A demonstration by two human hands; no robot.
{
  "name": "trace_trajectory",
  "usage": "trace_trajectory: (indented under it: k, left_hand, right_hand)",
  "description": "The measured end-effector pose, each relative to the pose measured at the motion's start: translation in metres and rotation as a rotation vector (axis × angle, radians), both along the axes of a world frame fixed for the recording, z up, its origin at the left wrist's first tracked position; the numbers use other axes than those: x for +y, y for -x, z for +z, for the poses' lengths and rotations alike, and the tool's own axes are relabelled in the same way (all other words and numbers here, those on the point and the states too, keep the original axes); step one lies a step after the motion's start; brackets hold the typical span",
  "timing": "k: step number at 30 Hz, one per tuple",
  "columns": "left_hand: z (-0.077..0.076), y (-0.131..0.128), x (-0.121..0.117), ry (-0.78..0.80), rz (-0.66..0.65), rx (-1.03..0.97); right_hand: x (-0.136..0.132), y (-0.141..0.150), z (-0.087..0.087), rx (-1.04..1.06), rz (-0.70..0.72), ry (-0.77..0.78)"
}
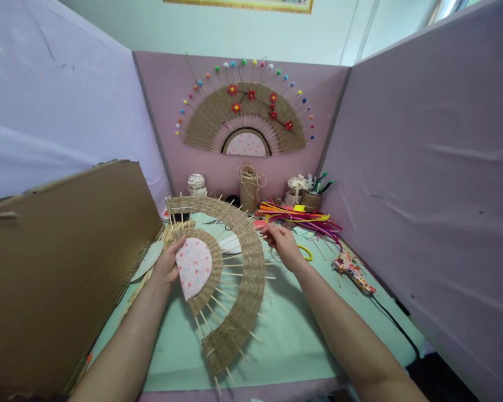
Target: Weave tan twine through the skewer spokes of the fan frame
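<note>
A half-round woven twine fan (254, 251) on thin wooden sticks is held up over the table, turned so that its curved edge faces right. My left hand (170, 261) grips it at the straight side, thumb on the pink dotted half-circle (195, 268) at its centre. At the fan's outer edge, by the stick tips, my right hand (281, 241) has its fingers pinched together. What lies between those fingertips is too small to make out. A thin loose strand hangs just below them.
Behind stand a twine spool (248, 190), a white jar (197, 184) and a pen cup (311, 200). Coloured pipe cleaners (302, 218) and a patterned glue gun (354, 272) lie right. Cardboard (67, 268) walls the left. A finished-looking fan (209, 114) hangs on the back panel.
</note>
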State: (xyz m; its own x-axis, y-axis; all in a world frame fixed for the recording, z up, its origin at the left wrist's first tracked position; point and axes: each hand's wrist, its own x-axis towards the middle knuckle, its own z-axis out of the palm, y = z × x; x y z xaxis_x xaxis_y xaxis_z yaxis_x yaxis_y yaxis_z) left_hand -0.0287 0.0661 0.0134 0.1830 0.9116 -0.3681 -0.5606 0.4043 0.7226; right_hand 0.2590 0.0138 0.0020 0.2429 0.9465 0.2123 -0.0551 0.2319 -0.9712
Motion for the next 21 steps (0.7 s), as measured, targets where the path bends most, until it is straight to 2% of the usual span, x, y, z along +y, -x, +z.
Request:
trace_trajectory:
  k: [3,8,12,21]
  left_hand:
    - [0.0034,-0.0018,-0.0026,0.015,0.008,-0.002]
    - [0.0020,0.0011,-0.0007,-0.022,0.036,-0.001]
    - [-0.0007,0.0053,0.0030,-0.080,0.078,-0.003]
    - [-0.0027,0.0052,0.0063,-0.100,0.140,0.011]
  right_hand:
    - [-0.0011,0.0032,0.0014,0.099,0.066,0.020]
    - [-0.0022,0.0038,0.0036,0.122,0.089,0.028]
    - [-0.0021,0.0029,0.0043,0.079,0.071,0.035]
    - [0.0016,-0.0008,-0.0029,-0.099,0.006,0.069]
